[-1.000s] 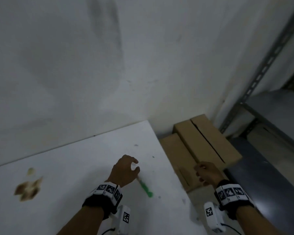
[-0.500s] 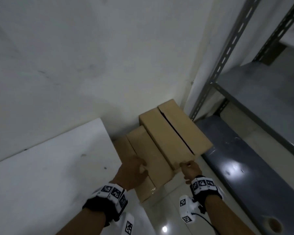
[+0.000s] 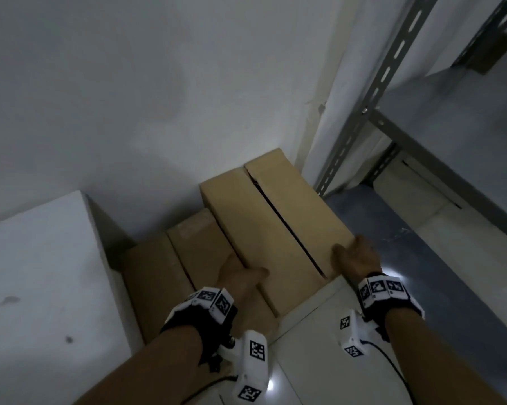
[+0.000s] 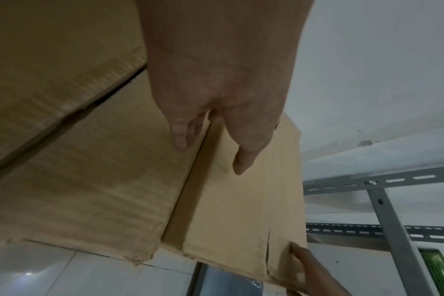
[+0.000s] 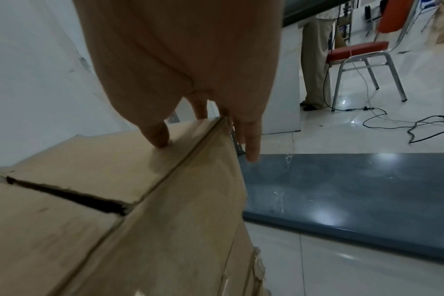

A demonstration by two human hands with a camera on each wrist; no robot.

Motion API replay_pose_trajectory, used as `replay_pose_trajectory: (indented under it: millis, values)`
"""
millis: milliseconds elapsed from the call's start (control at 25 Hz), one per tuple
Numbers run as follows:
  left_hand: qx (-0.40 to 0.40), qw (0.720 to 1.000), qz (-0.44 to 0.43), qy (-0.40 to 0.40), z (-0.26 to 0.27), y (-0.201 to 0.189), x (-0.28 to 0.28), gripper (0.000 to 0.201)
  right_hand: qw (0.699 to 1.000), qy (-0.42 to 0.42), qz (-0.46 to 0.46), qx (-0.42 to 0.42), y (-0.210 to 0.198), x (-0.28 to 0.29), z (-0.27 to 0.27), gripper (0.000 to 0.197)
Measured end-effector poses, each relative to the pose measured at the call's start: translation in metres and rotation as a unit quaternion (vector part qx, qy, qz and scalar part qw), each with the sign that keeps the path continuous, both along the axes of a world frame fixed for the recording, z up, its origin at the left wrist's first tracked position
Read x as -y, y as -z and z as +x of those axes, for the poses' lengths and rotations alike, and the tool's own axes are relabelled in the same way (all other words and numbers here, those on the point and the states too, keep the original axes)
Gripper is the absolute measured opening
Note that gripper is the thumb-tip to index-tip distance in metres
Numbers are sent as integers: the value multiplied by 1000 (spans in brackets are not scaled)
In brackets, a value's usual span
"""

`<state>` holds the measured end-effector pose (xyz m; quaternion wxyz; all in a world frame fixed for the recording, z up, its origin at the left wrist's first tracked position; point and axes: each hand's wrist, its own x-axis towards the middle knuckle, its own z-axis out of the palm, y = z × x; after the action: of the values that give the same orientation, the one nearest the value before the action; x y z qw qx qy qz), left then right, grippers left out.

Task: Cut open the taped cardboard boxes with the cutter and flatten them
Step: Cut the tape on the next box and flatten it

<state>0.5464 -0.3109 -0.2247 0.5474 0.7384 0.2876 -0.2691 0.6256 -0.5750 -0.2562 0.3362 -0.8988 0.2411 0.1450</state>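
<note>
A tall cardboard box [image 3: 278,226] stands on the floor against the wall, a dark slit running down its top. My left hand [image 3: 240,277] is at its near left edge, thumb flat on top and straight fingers [image 4: 183,136] down in the gap beside a lower taped box [image 3: 199,252]. At the near right corner my right hand [image 3: 356,258] has its thumb [image 5: 156,132] pressed on the top [image 5: 89,164] and its fingers [image 5: 251,144] straight down the right side. A third low box [image 3: 153,276] lies further left. No cutter is in view.
A white table [image 3: 42,273] stands left of the boxes. A grey metal rack [image 3: 363,118] rises at the right, its dark bottom shelf [image 5: 342,190] beside the tall box. In the right wrist view, a red chair [image 5: 363,60], floor cables [image 5: 393,122] and a standing person's legs [image 5: 314,60].
The view has swung right from the table to the boxes. My left hand left the green cutter on the table, and both hands have moved onto the tall box's near edges.
</note>
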Motion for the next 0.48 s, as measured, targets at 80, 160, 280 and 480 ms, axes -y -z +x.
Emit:
replay_pose_trajectory:
  millis: [80,160,280,480]
  values:
    - [-17,1000,-13,-21,6,8,2,65,1000,-8,20,20,11,5,9,51]
    - [-32,997,-51,-45,9,8,3,81,998,8,51,35,11,9,9,50]
    - [-26,986,-121,-109,9,0,3,110,992,14,103,69,-12,10,0,44]
    - [0,976,-156,-149,-2,-32,-2,77,972,23,167,163,-98,4,-30,27]
